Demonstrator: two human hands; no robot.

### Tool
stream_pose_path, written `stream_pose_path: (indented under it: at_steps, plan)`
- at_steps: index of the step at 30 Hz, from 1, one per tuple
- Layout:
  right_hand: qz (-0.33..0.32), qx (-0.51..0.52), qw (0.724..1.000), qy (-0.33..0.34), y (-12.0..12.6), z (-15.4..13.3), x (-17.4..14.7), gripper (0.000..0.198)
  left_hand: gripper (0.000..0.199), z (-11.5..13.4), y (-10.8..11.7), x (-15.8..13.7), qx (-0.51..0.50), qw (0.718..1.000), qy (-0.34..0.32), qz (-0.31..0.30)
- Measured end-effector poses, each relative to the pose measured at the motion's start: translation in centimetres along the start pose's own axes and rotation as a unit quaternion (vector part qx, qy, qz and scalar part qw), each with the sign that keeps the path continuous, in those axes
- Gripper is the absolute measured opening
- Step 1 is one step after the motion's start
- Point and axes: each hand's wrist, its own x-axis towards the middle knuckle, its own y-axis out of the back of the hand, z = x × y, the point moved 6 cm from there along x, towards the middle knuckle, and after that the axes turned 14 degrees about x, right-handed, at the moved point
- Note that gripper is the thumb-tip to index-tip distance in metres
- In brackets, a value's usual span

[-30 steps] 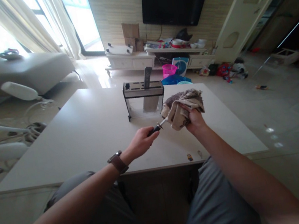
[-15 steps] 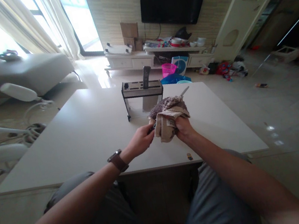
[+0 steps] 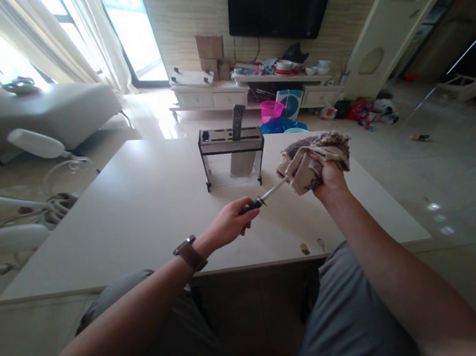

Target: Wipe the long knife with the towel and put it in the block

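Note:
My left hand (image 3: 238,217) is closed around the black handle of a sharpening steel (image 3: 273,189). Its thin metal rod points up and to the right, and the far end is covered by a cloth. That brown and beige cloth (image 3: 301,176) is bunched in my right hand (image 3: 331,179), whose fingers are wrapped in its folds and partly hidden. Just beyond my hands a knife block (image 3: 231,137) with clear sides stands on the white table (image 3: 135,220). One knife (image 3: 237,121) sits in it, its dark handle up and its broad blade visible inside.
Two small stickers or scraps, one yellowish (image 3: 304,249) and one grey (image 3: 321,244), lie near the table's front edge. Past the far edge are a pink basket (image 3: 271,112) and a blue object (image 3: 277,126). White chair parts (image 3: 9,238) are at the left.
My right hand has moved right and slightly away with the cloth, baring the rod near the handle. The rod's tip, visible before beyond the cloth, is now covered. The left hand stays nearly in place.

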Motion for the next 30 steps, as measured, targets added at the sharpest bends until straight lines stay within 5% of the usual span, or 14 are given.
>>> stream_pose_path:
  at_steps: [3,17,23,30]
  plan:
    - [0.049,-0.001,0.999,-0.018,0.5,0.2,-0.2,0.030,0.031,-0.9,0.3,0.2,0.021,1.000,0.014,0.012]
    - [-0.029,-0.022,0.991,-0.130,-3.4,4.1,-6.2,0.037,0.056,-1.6,-0.4,0.5,-0.081,0.996,0.031,0.003]
    - [-0.052,-0.063,0.984,-0.158,-4.5,7.8,-10.6,0.039,0.043,-2.1,-0.2,0.8,-0.070,0.997,0.017,0.041]
    - [-0.018,-0.070,0.991,-0.116,-4.2,7.8,-10.7,0.040,0.036,-2.0,-0.7,0.8,-0.070,0.997,0.024,0.037]
